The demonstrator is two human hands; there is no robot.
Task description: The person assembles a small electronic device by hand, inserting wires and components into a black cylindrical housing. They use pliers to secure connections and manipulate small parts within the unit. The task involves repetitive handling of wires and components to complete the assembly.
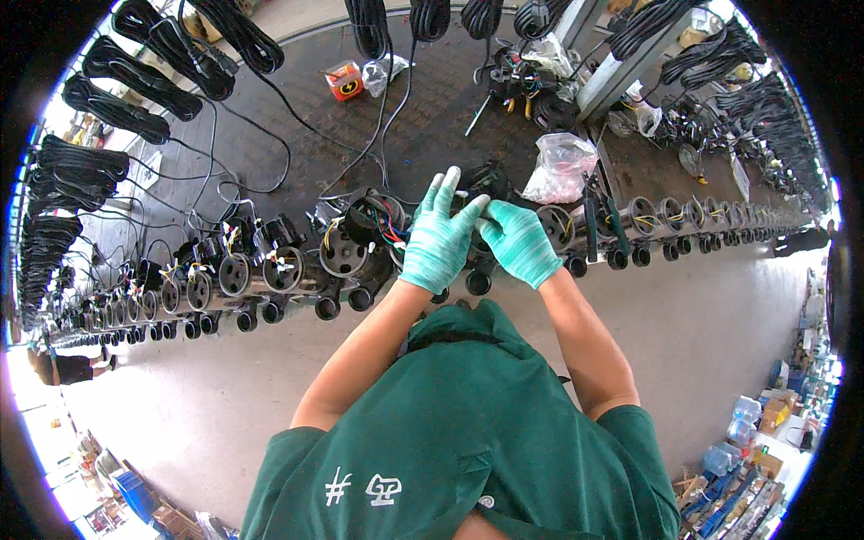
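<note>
Both my hands wear pale green gloves and meet above the near edge of the dark workbench (315, 76). My left hand (438, 238) has two fingers stretched forward, while another bends right to a pinch against the right fingertips. My right hand (520, 241) is closed, its fingertips pressed together beside the left ones. Whatever they hold is hidden by the gloves. Just beyond lies a dark part (486, 180), partly covered by my fingers. Left of my left hand stands a round metal housing (343, 255) with red and blue wires (391, 225) coming from its top.
A long row of similar housings (236, 274) with black tube ends (328, 308) lines the bench edge both ways. Bundled black cables (238, 36) hang along the far side. A clear plastic bag (562, 166), a red box (344, 83) and a wire heap (522, 76) lie on the bench.
</note>
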